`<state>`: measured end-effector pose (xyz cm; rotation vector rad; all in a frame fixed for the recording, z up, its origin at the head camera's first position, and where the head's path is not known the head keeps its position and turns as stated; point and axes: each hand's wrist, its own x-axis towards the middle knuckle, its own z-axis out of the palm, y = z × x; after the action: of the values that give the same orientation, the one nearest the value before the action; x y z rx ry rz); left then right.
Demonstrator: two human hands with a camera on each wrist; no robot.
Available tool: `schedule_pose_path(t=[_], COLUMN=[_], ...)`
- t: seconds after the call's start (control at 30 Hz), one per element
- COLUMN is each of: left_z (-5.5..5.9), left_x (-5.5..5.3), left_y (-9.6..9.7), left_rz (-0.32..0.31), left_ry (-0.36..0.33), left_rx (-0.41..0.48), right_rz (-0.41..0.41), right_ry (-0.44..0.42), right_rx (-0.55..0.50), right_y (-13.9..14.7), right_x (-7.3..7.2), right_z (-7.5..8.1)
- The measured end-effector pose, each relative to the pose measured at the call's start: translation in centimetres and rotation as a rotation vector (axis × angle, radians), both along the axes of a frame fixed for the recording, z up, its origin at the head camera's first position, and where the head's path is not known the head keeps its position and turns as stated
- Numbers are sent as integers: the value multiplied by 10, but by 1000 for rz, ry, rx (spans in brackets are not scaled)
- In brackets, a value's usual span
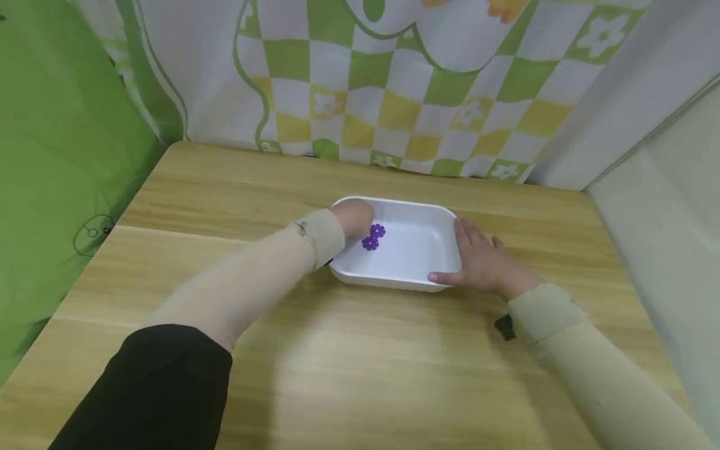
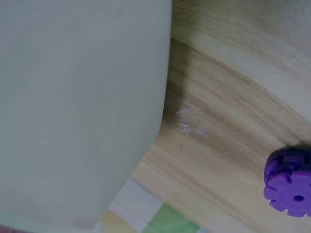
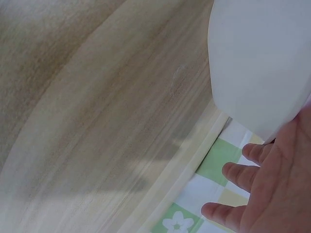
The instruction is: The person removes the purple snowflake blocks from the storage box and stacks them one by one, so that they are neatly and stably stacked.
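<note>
A white plastic tray [image 1: 405,253] lies on the wooden table, with two purple flower-shaped discs [image 1: 374,237] inside near its left end. My left hand [image 1: 354,217] reaches over the left end into the tray beside the discs; its fingers are hidden. At the right end, my right hand [image 1: 484,259] holds the tray, its thumb over the near rim and its other fingers toward the far right corner. Three of its fingers [image 3: 243,177] show loosely spread in the right wrist view. Purple notched discs [image 2: 291,182] also appear against the wood in the left wrist view.
The wooden table [image 1: 349,369] runs back to a checkered green, yellow and white curtain [image 1: 388,106]. Green fabric [image 1: 50,156] hangs on the left, and a pale wall [image 1: 664,206] borders the right side. A thin dark wire loop [image 1: 92,234] shows near the left edge.
</note>
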<state>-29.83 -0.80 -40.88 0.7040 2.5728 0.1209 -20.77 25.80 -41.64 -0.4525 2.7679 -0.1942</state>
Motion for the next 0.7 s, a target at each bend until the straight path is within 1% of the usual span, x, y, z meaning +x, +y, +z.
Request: schedule_pose_path(t=[0.1, 0.23, 0.3, 0.4, 0.5, 0.57, 0.7], left_z=[-8, -12, -12, -8, -7, -8, -14], left_x=[1, 1, 1, 2, 2, 2, 2], left_y=[1, 2, 1, 1, 1, 1, 1], left_rz=[19, 46, 42, 37, 31, 24, 12], left_ry=[17, 38, 47, 50, 44, 40, 48], left_rx=[9, 17, 14, 12, 6, -2, -7], right_rz=[-3, 2, 4, 5, 6, 5, 4], right_ry=[1, 19, 29, 36, 38, 34, 34], right_rx=[-8, -15, -15, -11, -14, -20, -32], right_y=[0, 0, -1, -1, -1, -1, -2], right_x=[2, 3, 4, 4, 5, 6, 7], right_z=[-1, 2, 2, 3, 3, 3, 3])
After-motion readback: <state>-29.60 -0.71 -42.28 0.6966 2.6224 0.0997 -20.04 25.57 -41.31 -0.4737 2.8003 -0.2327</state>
